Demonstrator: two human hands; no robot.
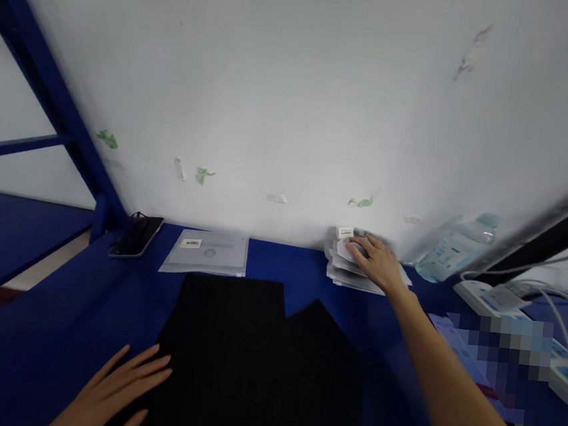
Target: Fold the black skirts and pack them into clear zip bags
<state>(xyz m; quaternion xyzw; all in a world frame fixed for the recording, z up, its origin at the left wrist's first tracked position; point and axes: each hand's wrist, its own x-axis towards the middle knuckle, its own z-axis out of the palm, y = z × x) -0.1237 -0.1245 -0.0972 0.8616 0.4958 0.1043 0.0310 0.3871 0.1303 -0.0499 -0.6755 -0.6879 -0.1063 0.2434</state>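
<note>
A black garment [244, 363] lies spread over the blue table in front of me. My left hand [119, 388] rests at its left edge, palm down with the fingers stretched out. At the back, near the wall, my right hand [373, 258] lies over a pile of clear plastic bags [353, 276], its fingers extended across the top one. A white label shows on the pile beside the fingertips. Another flat plastic bag [222, 254] with a barcode label lies behind the garment, left of the pile.
The blue table [53, 318] meets a white wall. A phone [141, 239] with dark cables lies at the back left by a blue frame [50, 77]. At the right are a tilted water bottle [456, 250], power strips [486, 303] with cables and a purple packet [461, 351].
</note>
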